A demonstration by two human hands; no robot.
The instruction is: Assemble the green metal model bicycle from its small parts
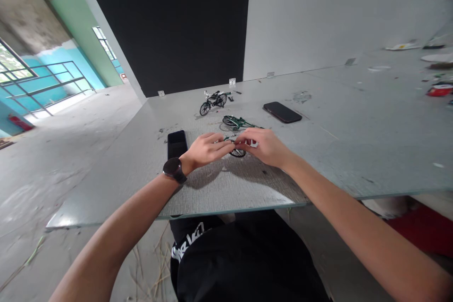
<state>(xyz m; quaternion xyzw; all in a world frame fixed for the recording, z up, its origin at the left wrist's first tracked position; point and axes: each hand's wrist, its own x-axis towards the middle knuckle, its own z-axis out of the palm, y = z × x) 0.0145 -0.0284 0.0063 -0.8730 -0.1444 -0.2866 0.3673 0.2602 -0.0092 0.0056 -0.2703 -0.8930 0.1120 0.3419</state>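
Observation:
Both my hands meet over a small model bicycle at the middle of the grey table. My left hand, with a dark watch on its wrist, pinches the model from the left. My right hand grips it from the right with curled fingers. One black wheel shows below the fingers; the rest of the model is mostly hidden. A green model bicycle lies on its side just beyond my hands. A black model bicycle stands upright farther back.
A black phone lies at the back right of my hands, and a black flat case lies beside my left wrist. Small loose parts sit near the black board. Clutter covers the far right of the table. The table's front edge is near my lap.

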